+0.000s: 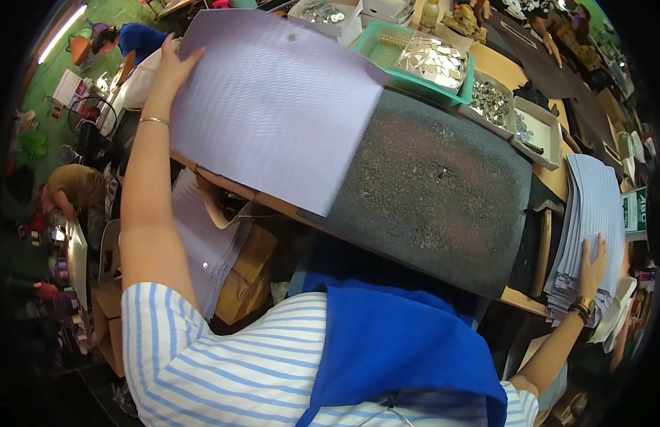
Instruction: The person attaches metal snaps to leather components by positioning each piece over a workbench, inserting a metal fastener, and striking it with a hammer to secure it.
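Note:
A large pale lavender textured sheet (pixel 273 99) covers the left part of the worktop, its right edge blurred and overlapping a dark speckled board (pixel 437 192). My left hand (pixel 175 64) is at the sheet's far left edge, thumb stretched over the surface and fingers apart from it. A small dark spot (pixel 292 38) shows near the sheet's far edge. To the right of the board, my right hand (pixel 594 267) lies on a stack of similar pale sheets (pixel 582 206), fingers spread. The undersides of both hands are hidden.
Behind the board stand a green basket (pixel 376 44) with shiny flat pieces and open boxes (pixel 554 132) of small parts. A curved wooden handle (pixel 544 245) lies between board and stack. More sheets (pixel 195 235) hang below left, by a brown carton (pixel 248 277). Other people work at left.

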### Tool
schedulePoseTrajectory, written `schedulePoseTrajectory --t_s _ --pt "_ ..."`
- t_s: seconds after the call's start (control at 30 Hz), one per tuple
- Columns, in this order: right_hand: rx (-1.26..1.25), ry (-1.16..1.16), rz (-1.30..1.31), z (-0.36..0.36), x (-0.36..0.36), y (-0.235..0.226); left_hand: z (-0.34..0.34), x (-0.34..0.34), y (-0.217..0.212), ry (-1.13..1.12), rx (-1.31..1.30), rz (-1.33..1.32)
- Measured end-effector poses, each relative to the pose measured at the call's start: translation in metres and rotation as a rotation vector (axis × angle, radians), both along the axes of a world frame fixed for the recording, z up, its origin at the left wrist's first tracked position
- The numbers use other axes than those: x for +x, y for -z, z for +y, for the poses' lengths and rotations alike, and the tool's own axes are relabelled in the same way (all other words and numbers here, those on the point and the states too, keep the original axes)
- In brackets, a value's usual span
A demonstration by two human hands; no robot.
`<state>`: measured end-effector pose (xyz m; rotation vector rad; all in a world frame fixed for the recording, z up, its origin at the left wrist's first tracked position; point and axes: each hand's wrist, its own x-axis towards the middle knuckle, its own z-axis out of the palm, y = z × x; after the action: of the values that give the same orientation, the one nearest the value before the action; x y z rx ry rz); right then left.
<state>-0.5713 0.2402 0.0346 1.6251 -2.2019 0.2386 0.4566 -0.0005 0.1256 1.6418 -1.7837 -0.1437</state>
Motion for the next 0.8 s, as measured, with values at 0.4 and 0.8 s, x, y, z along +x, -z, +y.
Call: schedulePoseTrajectory --t_s 0.4,0.8 --pt "0.059 0.09 -0.2 0.005 0.001 0.006 0.001 -0.05 0.136 -0.519 0.646 -0.285" --pt "0.2 -0.223 -1.032 -0.005 0.217 -0.081 0.021 -0.154 0.136 0.202 0.378 0.521"
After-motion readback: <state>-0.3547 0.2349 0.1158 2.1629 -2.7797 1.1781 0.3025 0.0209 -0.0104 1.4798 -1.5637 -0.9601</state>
